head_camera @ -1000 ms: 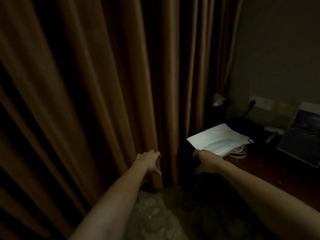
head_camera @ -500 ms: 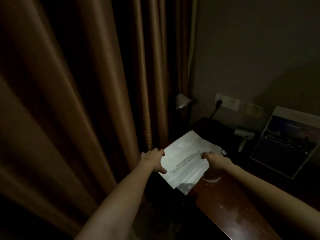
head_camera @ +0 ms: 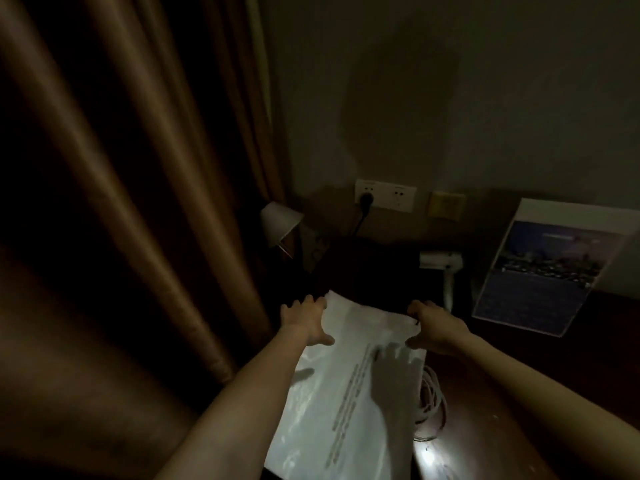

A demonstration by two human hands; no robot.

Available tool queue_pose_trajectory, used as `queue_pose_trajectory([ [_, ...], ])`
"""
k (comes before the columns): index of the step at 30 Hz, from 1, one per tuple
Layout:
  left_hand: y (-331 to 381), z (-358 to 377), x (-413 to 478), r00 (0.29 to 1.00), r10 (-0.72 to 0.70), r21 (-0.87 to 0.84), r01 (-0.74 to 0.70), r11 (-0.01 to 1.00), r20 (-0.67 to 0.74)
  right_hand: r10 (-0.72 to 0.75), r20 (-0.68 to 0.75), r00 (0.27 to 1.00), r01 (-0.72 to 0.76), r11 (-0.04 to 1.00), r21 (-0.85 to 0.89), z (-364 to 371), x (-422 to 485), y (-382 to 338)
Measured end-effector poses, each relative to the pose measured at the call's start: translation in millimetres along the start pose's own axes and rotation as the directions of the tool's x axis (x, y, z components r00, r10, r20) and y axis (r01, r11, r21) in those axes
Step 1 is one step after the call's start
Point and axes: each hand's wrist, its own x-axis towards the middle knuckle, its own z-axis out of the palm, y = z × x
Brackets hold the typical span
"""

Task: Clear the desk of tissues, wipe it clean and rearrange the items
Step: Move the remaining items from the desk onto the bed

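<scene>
1. Two bare hands are reaching out over one white plastic bag (head_camera: 346,410), which is lying flat on the near left end of the dark wooden desk (head_camera: 485,427).
2. The left hand (head_camera: 306,320) is resting on the bag's far left corner with its fingers spread wide and its thumb lying on the plastic.
3. The right hand (head_camera: 438,327) is sitting at the bag's far right corner with its fingers curling. Whether it is pinching the edge cannot be told.
4. One line of grey print is running down the bag, too blurred to read.
5. One coil of white cable (head_camera: 431,403) is lying just right of the bag.
6. One white hair dryer (head_camera: 441,263) and one black bundle (head_camera: 367,268) are sitting at the far side.
7. One small lamp with a white shade (head_camera: 278,223) is standing far left, beside the brown curtain (head_camera: 121,202).
8. Two wall plates are showing: a white socket plate (head_camera: 388,195) carrying one black plug (head_camera: 367,199), and a yellowish plate (head_camera: 446,205) to its right.
9. One clear standing sign (head_camera: 550,268) with a blue picture is leaning at the far right, its writing unreadable
</scene>
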Motion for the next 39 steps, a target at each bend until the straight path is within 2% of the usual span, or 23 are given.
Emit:
queue_pose_trajectory([
  [7, 32.7, -1.1, 94.6, 0.992, 0.120, -0.002, -0.120, 0.993, 0.037, 0.199, -0.004, 0.980, -0.198, 0.975, 0.098, -11.3, 51.7, 33.0],
  [11, 52.6, 6.0, 136.1, 0.994, 0.105, -0.095, -0.101, 0.990, 0.035, 0.257, 0.012, 0.966, -0.256, 0.955, 0.147, -4.2, 80.9, 52.3],
  [18, 78.8, 22.3, 199.4, 0.999, -0.008, -0.335, 0.021, 0.942, 0.038, 0.321, 0.015, 0.947, -0.317, 0.925, 0.209, 14.6, 142.3, 75.8],
  [27, 96.1, 40.7, 247.3, 0.988, -0.020, -0.279, 0.062, 0.958, 0.152, 0.401, 0.118, 0.909, -0.417, 0.883, 0.213, 43.2, 191.6, 93.5],
  [30, 95.7, 38.8, 256.4, 0.979, -0.005, -0.235, 0.054, 0.970, 0.203, 0.426, 0.012, 0.905, -0.422, 0.893, 0.158, 51.7, 189.1, 89.8],
  [33, 96.9, 36.0, 261.0, 0.970, -0.003, -0.251, 0.066, 0.966, 0.241, 0.449, -0.093, 0.889, -0.407, 0.865, 0.293, 59.8, 191.3, 92.2],
  [36, 99.0, 35.9, 263.7, 0.969, -0.019, -0.257, 0.084, 0.963, 0.247, 0.479, -0.104, 0.872, -0.395, 0.812, 0.430, 60.1, 193.5, 95.6],
  [39, 99.0, 37.0, 265.8, 0.968, -0.022, -0.230, 0.081, 0.970, 0.250, 0.484, -0.090, 0.871, -0.404, 0.806, 0.432, 62.0, 194.7, 100.3],
])
